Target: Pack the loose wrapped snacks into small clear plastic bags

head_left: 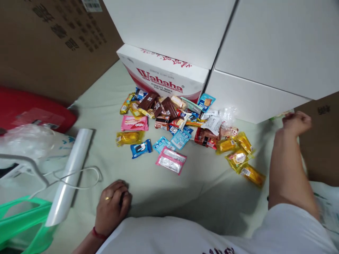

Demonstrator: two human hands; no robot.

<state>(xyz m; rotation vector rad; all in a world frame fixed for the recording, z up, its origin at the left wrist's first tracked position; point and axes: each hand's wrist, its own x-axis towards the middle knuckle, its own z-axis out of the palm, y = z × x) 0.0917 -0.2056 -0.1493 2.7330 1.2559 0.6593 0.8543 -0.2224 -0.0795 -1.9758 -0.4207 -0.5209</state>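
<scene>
Resting L hand (112,206) by roll (70,176), 2 pink pkts (171,160)

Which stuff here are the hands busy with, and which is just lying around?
Near the hands:
- left hand, resting on the sheet
- right hand, raised by the white boxes
- snack packets, between them

Lying about:
- plastic roll
- white cable
- green basket
- red lid

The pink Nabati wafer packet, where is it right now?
In the head view, the pink wafer packet lies on the pale green sheet at the left edge of the snack pile, just above a yellow packet and below the Wahaha box.
</scene>
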